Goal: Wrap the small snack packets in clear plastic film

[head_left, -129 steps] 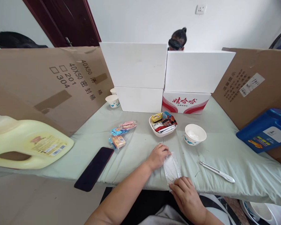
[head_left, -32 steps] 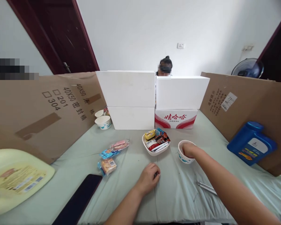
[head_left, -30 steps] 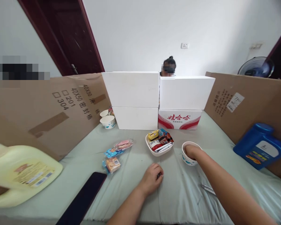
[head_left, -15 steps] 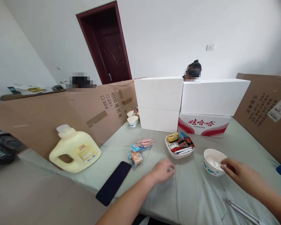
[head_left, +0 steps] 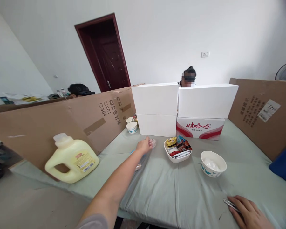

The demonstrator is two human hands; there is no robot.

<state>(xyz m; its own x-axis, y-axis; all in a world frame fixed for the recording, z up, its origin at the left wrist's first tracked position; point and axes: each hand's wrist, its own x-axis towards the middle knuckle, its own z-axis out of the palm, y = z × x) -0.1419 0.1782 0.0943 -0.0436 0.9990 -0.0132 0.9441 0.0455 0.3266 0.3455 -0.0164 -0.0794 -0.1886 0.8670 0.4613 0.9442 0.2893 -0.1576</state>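
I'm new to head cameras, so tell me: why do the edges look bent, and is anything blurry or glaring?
Head view: the wide lens bows the brown cardboard walls and stretches the left forearm; soft, even daylight, no harsh glare, faint shadows on the pale green tablecloth; the left hand and its crumpled clear wrapper look slightly soft; the right hand is cut by the frame.

I can read print on the cardboard sheet [head_left: 62,124] along my left: "40X50" followed by Chinese characters, and beneath it two small square boxes with "201" and "304". The red-and-white carton [head_left: 199,128] under the white boxes carries red Chinese brand characters, 娃哈哈, with a smaller line below that I cannot make out. The white sticker [head_left: 268,110] and the dark print on the right-hand cardboard [head_left: 257,111] are too small to read, as is the yellow jug's label [head_left: 84,159].
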